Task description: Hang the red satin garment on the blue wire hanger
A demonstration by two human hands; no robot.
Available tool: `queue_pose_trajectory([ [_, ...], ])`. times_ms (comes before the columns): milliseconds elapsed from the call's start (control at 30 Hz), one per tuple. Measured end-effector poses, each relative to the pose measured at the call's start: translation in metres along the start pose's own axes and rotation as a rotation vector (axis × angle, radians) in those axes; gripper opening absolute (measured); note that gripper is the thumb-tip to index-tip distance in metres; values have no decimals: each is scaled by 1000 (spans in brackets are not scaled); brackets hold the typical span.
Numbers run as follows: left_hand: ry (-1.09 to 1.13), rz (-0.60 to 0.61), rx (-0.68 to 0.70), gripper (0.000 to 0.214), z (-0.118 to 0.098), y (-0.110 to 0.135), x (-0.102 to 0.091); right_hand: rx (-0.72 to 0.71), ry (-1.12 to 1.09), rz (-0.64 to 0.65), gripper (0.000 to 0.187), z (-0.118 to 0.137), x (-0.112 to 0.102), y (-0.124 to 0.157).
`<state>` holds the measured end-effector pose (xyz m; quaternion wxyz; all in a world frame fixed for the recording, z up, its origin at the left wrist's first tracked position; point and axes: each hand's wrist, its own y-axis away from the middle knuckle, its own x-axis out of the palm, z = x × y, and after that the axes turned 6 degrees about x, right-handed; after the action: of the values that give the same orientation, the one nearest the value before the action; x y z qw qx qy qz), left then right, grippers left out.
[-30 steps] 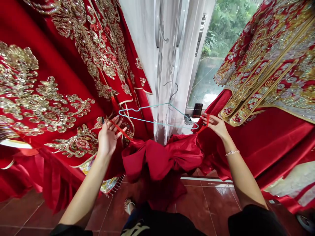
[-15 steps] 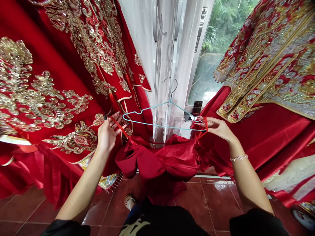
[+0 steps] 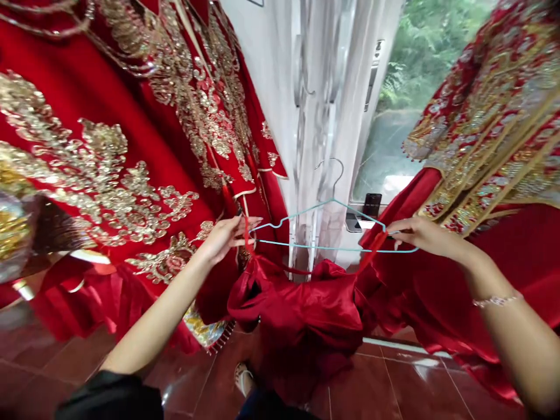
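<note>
A light blue wire hanger (image 3: 332, 224) hangs level in front of me, its metal hook up against the white curtain. My left hand (image 3: 225, 235) pinches a thin red strap (image 3: 246, 233) at the hanger's left end. At the right end my right hand (image 3: 420, 233) grips the hanger wire together with the other red strap (image 3: 374, 248). A plain dark red satin garment (image 3: 306, 309) droops from both straps below the hanger, bunched in folds down toward the floor.
Red gowns with heavy gold embroidery (image 3: 109, 175) hang at the left, and another embroidered gown (image 3: 490, 134) at the right. A white sheer curtain (image 3: 324, 116) and a window (image 3: 402, 87) are straight ahead, with a black phone (image 3: 371, 205) on the sill. Red floor tiles (image 3: 394, 385) lie below.
My left hand has moved right to the hanger's left end with its strap. The hanger and both hands have shifted right in view, and the camera has swung.
</note>
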<state>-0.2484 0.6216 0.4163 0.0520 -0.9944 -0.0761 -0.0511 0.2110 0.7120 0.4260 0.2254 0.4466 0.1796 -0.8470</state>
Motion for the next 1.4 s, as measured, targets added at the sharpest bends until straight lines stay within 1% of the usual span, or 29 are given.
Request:
queue_pose_trajectory([
  [67,-11,52,0,33,-11,-7,13,14,8,-12,51,-4,0,-2],
  [133,-21,121,1,33,-15,-19,26,13,5,-52,53,-8,4,-3],
  [233,-45,221,-9,33,-12,-39,38,10,-6,-103,56,-9,9,-3],
  [300,-67,251,-24,35,-9,-51,40,25,-35,-97,59,-6,12,-2],
  [433,-128,274,-59,42,-10,-60,36,36,-110,-64,67,9,13,-2],
  [567,-139,215,-55,46,-14,-56,32,13,-121,-18,64,18,14,-3],
  [633,-116,155,-48,48,-15,-52,24,4,-134,-27,64,16,14,-3],
  [733,-77,49,-28,47,-13,-48,4,5,-146,-30,61,9,14,-3],
  [767,-67,30,-23,47,-12,-48,-1,3,-145,-28,59,7,14,-3],
  [833,-64,36,-19,47,-12,-48,-6,-18,-134,-28,54,5,16,-3],
  [900,-81,98,-23,46,-10,-49,0,-48,-122,-40,51,8,19,-4],
  [1000,-108,222,-13,42,-7,-52,25,-57,-130,-34,52,16,26,-3],
  [1100,-174,286,-6,36,-6,-58,50,-33,-149,-39,56,20,33,-1],
  [1133,-238,299,-9,34,-8,-60,54,-27,-153,-55,56,20,35,-1],
  [1167,-325,286,4,33,-10,-62,55,-24,-157,-76,55,19,37,0],
  [1200,-426,239,44,35,-13,-63,54,-21,-161,-93,54,18,38,0],
  [1233,-529,161,112,40,-17,-62,50,-18,-166,-103,53,16,40,0],
  [1267,-621,66,210,44,-20,-60,45,-15,-172,-112,50,15,41,1],
  [1300,-694,-23,327,44,-22,-55,40,-14,-177,-128,47,13,43,2],
  [1333,-746,-82,446,38,-22,-48,34,-15,-182,-154,42,11,46,3],
  [1367,-784,-91,552,27,-18,-37,28,-16,-189,-193,37,9,50,5],
  [1400,-812,-65,645,15,-10,-24,23,-15,-198,-243,33,7,55,7],
])
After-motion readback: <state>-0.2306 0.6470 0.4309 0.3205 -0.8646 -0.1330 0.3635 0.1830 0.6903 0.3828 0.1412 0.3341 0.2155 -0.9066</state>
